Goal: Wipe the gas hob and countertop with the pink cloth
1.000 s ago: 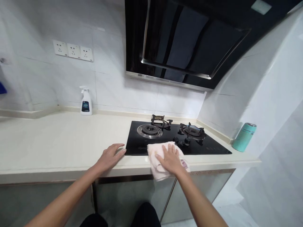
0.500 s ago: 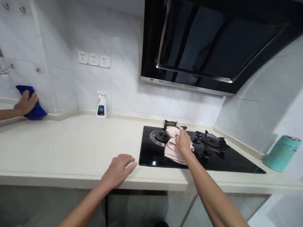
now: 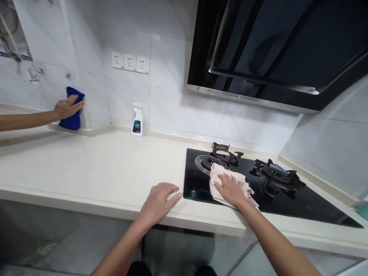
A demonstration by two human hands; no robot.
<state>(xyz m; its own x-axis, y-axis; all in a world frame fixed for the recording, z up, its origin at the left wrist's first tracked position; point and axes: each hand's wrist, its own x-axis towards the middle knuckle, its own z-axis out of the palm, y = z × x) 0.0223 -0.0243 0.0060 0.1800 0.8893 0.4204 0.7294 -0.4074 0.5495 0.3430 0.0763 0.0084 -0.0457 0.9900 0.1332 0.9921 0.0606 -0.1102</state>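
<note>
My right hand [image 3: 231,189] presses flat on a pale pink cloth [image 3: 216,175] that lies on the black glass gas hob [image 3: 290,199], just in front of the left burner [image 3: 207,162]. Its fingers are spread over the cloth. My left hand [image 3: 160,199] rests open, palm down, on the cream countertop [image 3: 94,168] beside the hob's left edge. It holds nothing.
A white spray bottle [image 3: 137,120] stands at the back wall. Another person's hand [image 3: 66,107] holds a blue cloth [image 3: 71,120] against the wall at the far left. A black range hood [image 3: 276,50] hangs above the hob. The right burner [image 3: 274,177] has its grate on.
My right hand has pulled the cloth back from the left burner toward the hob's front edge. The view has swung left. The other person's hand with the blue cloth has risen up the wall.
</note>
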